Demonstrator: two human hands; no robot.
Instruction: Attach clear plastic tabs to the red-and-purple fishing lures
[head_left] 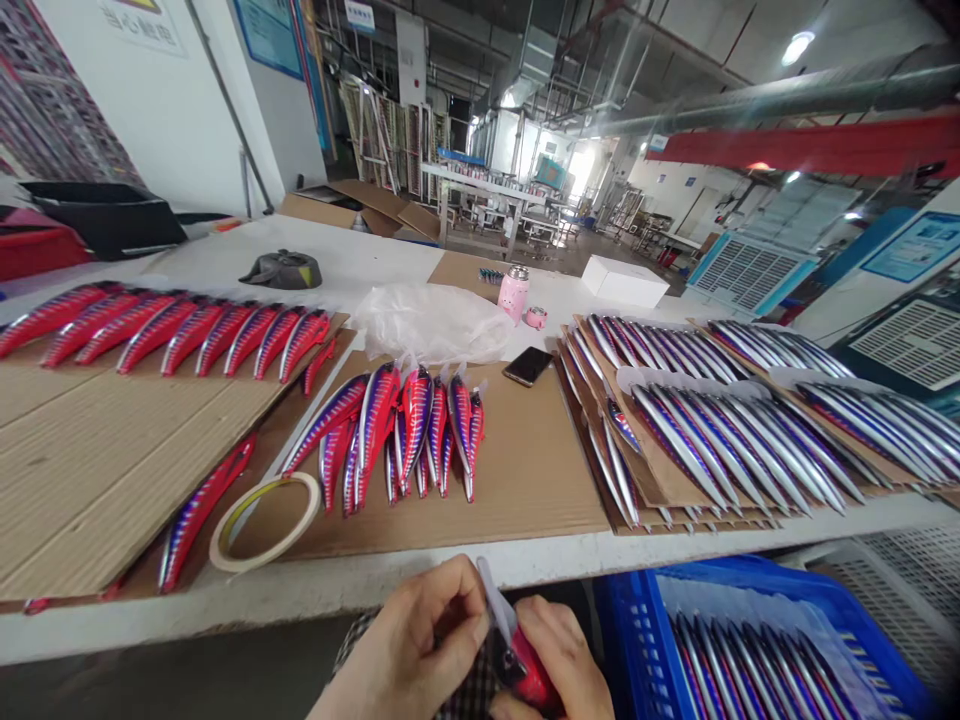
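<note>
Over the table's front edge, my right hand (562,650) is wrapped round a red fishing lure (531,672) with a dark head and a clear lip. My left hand (420,640) is beside the lure's head, its thumb and forefinger pinched together; what lies between them is too small to make out. Ahead of my hands, a pile of red and purple striped lures (416,420) rests on a cardboard sheet (525,490). A roll of masking tape (218,548) lies left of the pile, near a single lure (196,515).
A row of red lures (176,330) lies on cardboard at left. Stacked cardboard at right bears silver and purple lures (720,430). A blue crate (637,640) of lures stands at lower right. Behind the pile are a phone (529,366), plastic bag (435,320) and pink bottle (513,293).
</note>
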